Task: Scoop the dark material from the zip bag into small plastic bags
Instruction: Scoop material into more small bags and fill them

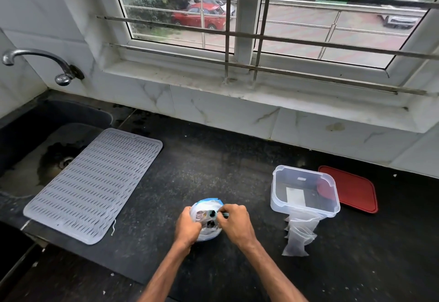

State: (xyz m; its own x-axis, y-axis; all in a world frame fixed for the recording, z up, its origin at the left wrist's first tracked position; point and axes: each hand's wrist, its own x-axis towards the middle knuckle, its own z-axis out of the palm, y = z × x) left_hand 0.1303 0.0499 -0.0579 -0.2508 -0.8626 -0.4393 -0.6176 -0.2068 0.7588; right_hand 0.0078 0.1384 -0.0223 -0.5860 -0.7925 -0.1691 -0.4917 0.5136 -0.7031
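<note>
The white zip bag (207, 206) with a blue top edge stands open on the black counter (202, 166), dark material showing inside its mouth. My left hand (187, 227) grips the bag's left side. My right hand (234, 222) pinches a small teal scoop (212, 213) held over the bag's mouth. To the right, several small plastic bags (299, 235) holding dark material lie in a pile on the counter, apart from both hands.
A clear plastic box (280, 192) stands right of the zip bag, with its red lid (354, 190) flat behind it. A grey ribbed drying mat (95, 183) overlaps the sink (28, 140) at left. A tap (35, 61) juts from the wall.
</note>
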